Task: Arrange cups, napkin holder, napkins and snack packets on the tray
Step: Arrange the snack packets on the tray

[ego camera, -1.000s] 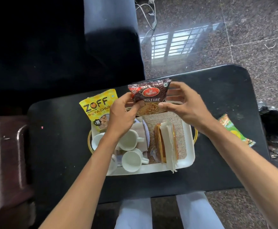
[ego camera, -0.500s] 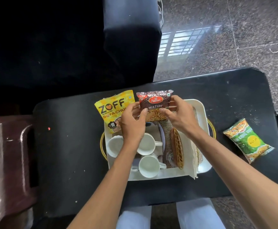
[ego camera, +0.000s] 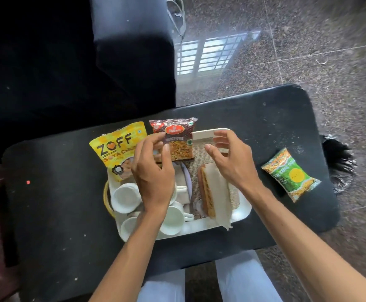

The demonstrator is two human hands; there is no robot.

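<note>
Our right hand (ego camera: 232, 164) has let go of the mixture packet (ego camera: 178, 138), fingers loose. Our left hand (ego camera: 153, 173) still pinches its edge at the tray's (ego camera: 206, 133) far rim, beside the Zoff packet (ego camera: 114, 147). We'd lean it steady before releasing; the green packet (ego camera: 291, 175) comes next.

yellow packet (ego camera: 117, 149), maroon packet (ego camera: 177, 138), green packet (ego camera: 291, 174), white tray (ego camera: 206, 133)

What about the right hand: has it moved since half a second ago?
Yes. The right hand has let go of the mixture packet, shifting rightward across the white tray.
</note>
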